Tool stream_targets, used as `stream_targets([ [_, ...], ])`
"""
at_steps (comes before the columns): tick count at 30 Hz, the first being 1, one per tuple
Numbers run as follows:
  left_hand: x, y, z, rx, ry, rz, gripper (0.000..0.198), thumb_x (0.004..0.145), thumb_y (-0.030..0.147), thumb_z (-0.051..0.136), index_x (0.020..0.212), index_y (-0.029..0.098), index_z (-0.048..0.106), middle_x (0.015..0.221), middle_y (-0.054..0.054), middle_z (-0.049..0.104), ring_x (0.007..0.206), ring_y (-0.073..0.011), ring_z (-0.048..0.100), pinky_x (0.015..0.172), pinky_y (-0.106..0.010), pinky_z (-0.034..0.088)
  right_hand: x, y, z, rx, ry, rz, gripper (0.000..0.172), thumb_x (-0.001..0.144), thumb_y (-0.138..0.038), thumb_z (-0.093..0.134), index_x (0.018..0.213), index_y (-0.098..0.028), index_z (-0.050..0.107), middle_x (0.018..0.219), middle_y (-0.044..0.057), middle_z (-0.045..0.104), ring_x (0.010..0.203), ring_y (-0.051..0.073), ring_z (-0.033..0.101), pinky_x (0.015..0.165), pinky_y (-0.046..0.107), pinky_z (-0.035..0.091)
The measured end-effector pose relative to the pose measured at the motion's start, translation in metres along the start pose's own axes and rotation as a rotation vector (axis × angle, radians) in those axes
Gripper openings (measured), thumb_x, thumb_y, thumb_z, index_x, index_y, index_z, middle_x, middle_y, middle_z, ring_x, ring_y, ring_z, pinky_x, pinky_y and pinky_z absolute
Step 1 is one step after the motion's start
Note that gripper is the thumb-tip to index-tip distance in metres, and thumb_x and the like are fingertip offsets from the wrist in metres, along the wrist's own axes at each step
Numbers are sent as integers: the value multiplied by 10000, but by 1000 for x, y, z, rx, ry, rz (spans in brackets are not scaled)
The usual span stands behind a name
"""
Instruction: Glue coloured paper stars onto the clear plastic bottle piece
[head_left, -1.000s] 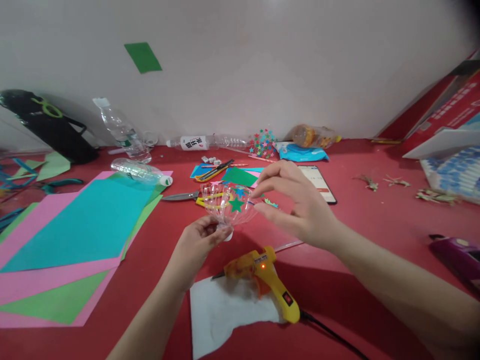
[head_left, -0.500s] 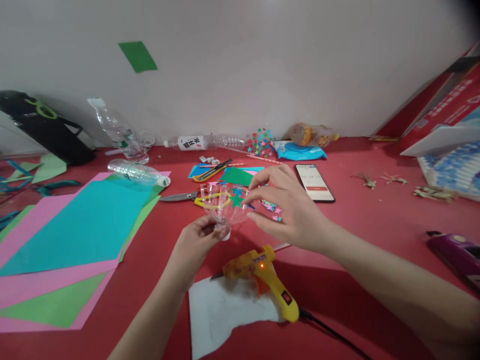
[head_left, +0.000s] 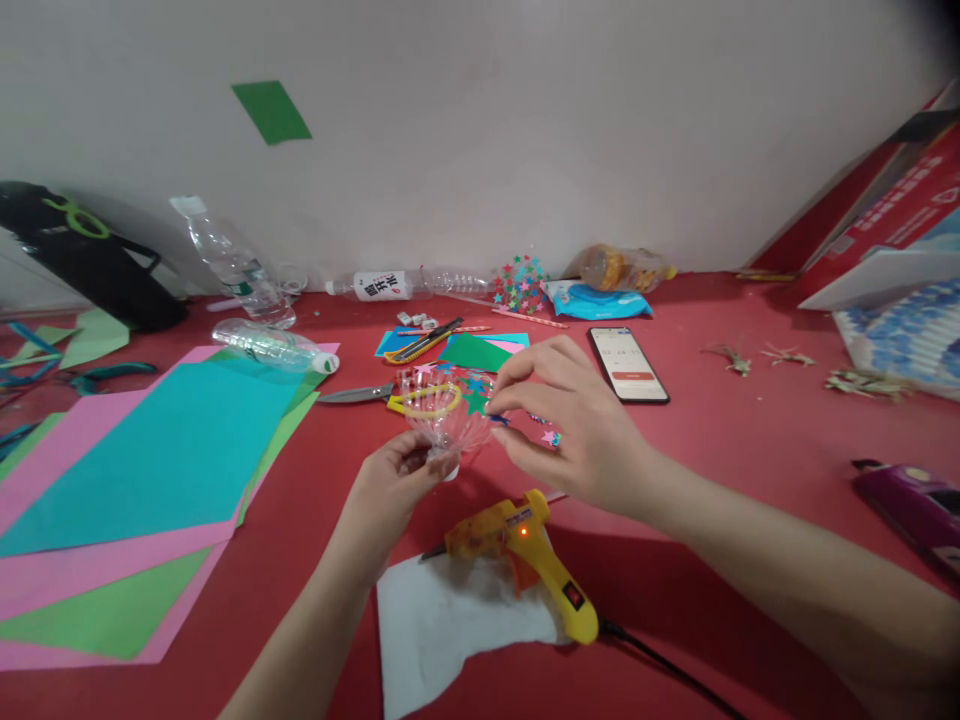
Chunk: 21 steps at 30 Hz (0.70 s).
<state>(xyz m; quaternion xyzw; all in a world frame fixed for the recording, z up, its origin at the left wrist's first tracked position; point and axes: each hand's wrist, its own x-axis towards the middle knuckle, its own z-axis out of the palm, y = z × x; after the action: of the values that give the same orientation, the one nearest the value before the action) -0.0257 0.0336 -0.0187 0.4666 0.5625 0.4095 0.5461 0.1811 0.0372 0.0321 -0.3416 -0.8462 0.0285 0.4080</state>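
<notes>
My left hand (head_left: 405, 480) is closed around the neck of a cut clear plastic bottle top (head_left: 450, 425), whose thin strips fan out upward and to the right. My right hand (head_left: 566, 420) is at the strips' right edge, thumb and fingertips pinched on a small dark blue star (head_left: 498, 418), partly hidden by the fingers. Behind the strips show a green star (head_left: 475, 400) and the yellow handles of scissors (head_left: 356, 395). Just below the hands, a yellow hot glue gun (head_left: 525, 550) with a lit orange light rests on a white cloth or paper (head_left: 442, 630).
Coloured paper sheets (head_left: 180, 440) cover the left side. A yellow utility knife (head_left: 424, 342), loose stars and a phone (head_left: 628, 365) lie beyond the hands. Clear bottles (head_left: 240, 265) and a black flask (head_left: 90, 260) stand at the back left. A purple tool (head_left: 911, 510) lies right.
My right hand has shifted slightly left and down with the blue star. The bottle top has turned a little in my left hand, so its strips spread differently.
</notes>
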Motion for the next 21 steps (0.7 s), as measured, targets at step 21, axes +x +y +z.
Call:
stream_targets([
  [21,-2,-6,5,5,-6,27,326,680,408,777,901,193,671,832,-7,702,851,-171,624,772,-246,470,-7,-3,10,-130,199,-75,96,889,-136,612,849,-218,643,897,18,695,861,183,545,851,406,429],
])
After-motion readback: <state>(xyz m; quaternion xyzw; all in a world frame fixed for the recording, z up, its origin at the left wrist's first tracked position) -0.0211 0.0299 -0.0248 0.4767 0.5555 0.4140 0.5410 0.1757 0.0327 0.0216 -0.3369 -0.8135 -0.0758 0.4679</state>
